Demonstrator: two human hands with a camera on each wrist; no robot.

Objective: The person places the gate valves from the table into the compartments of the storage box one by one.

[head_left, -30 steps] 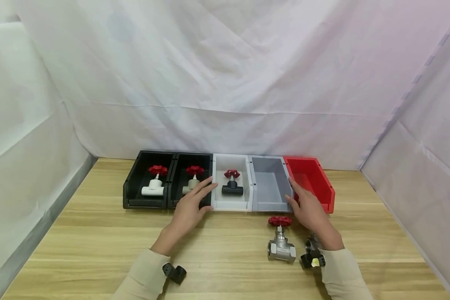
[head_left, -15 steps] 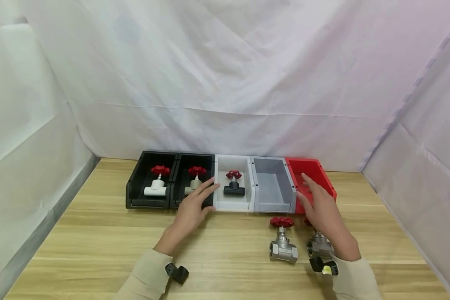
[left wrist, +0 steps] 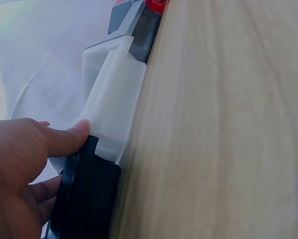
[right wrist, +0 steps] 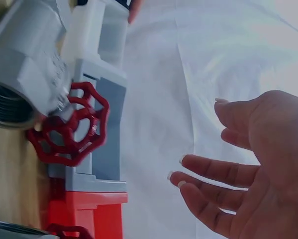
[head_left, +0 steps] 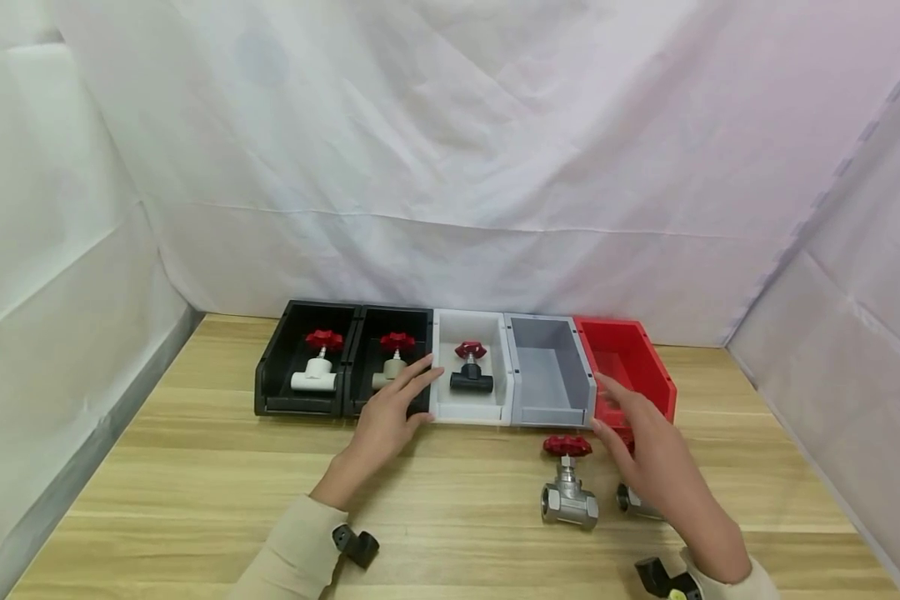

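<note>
showing nearest, two pale sleeves (head_left: 292,542) each carry a small black mount (head_left: 356,546) above the wooden table (head_left: 457,533). just past them sits a steel valve (head_left: 569,504), between the two hands but far closer to the right hand (head_left: 652,454) than to the left hand (head_left: 382,425); it lies to the right hand's left and a little nearer the person. its pipe body runs crosswise, left to right, with the red wheel (head_left: 567,446) on the side toward the bins (head_left: 547,418); whether it stands or leans back i cannot tell. a second valve (head_left: 634,503) sits to its right, mostly hidden by the right hand, again the nearer one. that hand is wide, thumb apart from the fingers, with nothing in it, its fingertips clear of valves and bins in the right wrist view. the left hand is wide too and carries nothing: its thumb rests where the inner black bin (left wrist: 91,199) meets the white bin (head_left: 468,414), other fingers reaching over that wall.

beyond, the outer black bin (head_left: 298,407) holds a white valve (head_left: 315,379), the inner one a beige valve (head_left: 392,368), the white bin a black valve (head_left: 471,382). the red bin (head_left: 615,332) ends the row. farthest back hangs white cloth (head_left: 435,167).
</note>
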